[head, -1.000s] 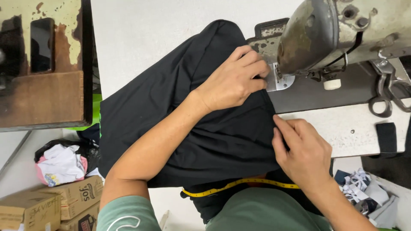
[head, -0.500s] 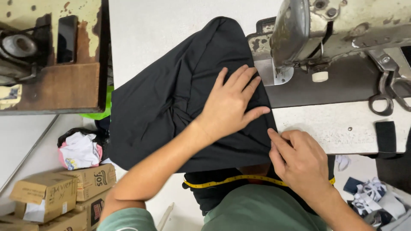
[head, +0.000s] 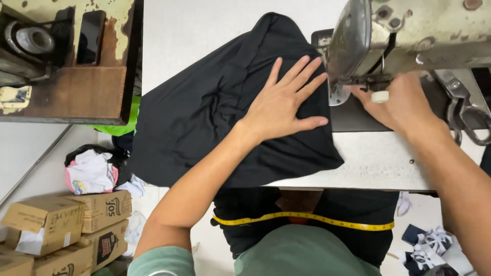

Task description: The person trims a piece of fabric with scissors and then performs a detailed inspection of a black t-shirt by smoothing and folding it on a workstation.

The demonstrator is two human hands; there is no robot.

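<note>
A black garment lies spread over the left end of a white sewing table and hangs off its edge. My left hand rests flat on the cloth with its fingers spread, beside the head of a worn grey sewing machine. My right hand is under the machine head, at the needle area, its fingertips hidden behind the metal. A yellow tape measure hangs across my lap.
A rusty wooden shelf with a dark phone and metal parts stands at the upper left. Cardboard boxes and a bag of cloth scraps sit on the floor at the lower left. Scissors lie at the table's right.
My right hand has left the cloth's near edge and gone up under the machine head. My left hand has flattened, fingers spread, on the garment.
</note>
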